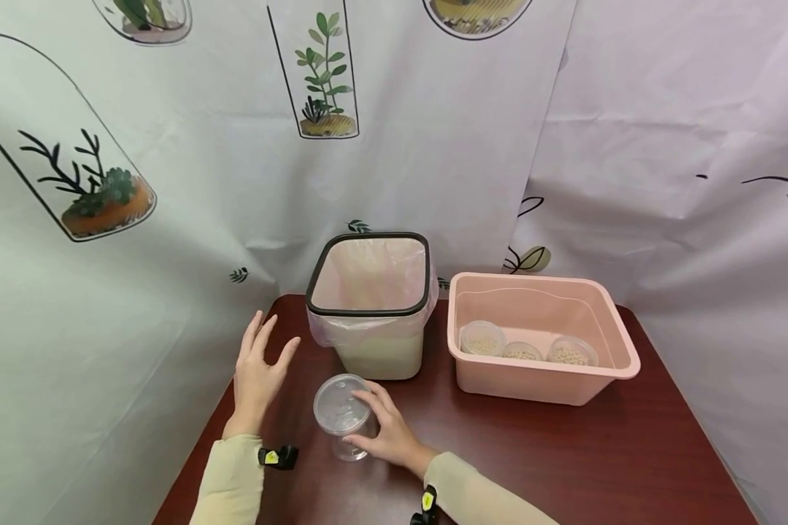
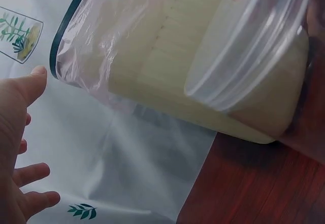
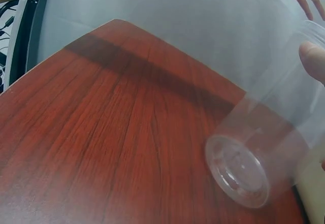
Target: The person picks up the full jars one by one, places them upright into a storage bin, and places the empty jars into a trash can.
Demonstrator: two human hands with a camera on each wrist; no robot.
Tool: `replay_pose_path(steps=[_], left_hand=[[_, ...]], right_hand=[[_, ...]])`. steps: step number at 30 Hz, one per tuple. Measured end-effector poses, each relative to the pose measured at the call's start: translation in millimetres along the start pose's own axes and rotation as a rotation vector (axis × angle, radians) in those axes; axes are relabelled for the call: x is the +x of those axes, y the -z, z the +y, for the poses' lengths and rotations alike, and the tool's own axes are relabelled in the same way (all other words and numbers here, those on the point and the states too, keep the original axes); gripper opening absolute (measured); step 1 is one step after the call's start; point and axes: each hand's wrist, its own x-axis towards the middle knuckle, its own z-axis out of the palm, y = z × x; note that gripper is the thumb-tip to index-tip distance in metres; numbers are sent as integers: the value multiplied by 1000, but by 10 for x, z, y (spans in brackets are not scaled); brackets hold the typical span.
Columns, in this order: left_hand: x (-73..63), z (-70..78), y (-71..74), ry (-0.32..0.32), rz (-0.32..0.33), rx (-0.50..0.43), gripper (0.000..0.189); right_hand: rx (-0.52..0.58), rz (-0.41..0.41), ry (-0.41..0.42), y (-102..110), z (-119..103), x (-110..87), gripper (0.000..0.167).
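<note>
My right hand point(image 1: 389, 432) grips a clear plastic cup point(image 1: 350, 446) by its upper part, with the fingers at the rim and the thumb point(image 3: 313, 64) on the near side. Across the cup's top lies what looks like a translucent lid point(image 1: 341, 405). The cup looks see-through down to its round base point(image 3: 238, 170); whether that base touches the table is hard to tell. To the left of the cup, my left hand point(image 1: 257, 375) is raised with its fingers spread, holding nothing. The left wrist view shows the cup's ridged rim point(image 2: 244, 76) close up.
Behind the cup stands a pale bin point(image 1: 384, 357) with a black rim and a pinkish plastic liner. To its right, a pink tub point(image 1: 532, 383) holds 3 clear containers point(image 1: 482, 339) of small beige pieces. The dark wooden table point(image 1: 532, 459) ends at a patterned cloth backdrop point(image 1: 394, 182).
</note>
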Motion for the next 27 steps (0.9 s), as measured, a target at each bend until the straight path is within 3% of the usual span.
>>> replay_pose_path(steps=[6, 17, 22, 27], left_hand=[[-13, 27, -38, -3, 4, -10, 59], [29, 40, -51, -11, -4, -1, 60], [65, 56, -59, -18, -4, -7, 60], [94, 82, -73, -24, -6, -28, 60]], right_hand=[[1, -11, -11, 93, -41, -50, 75], [12, 51, 20, 280, -80, -12, 78], [6, 86, 63, 398, -158, 92, 79], [32, 118, 119, 620, -439, 308, 78]])
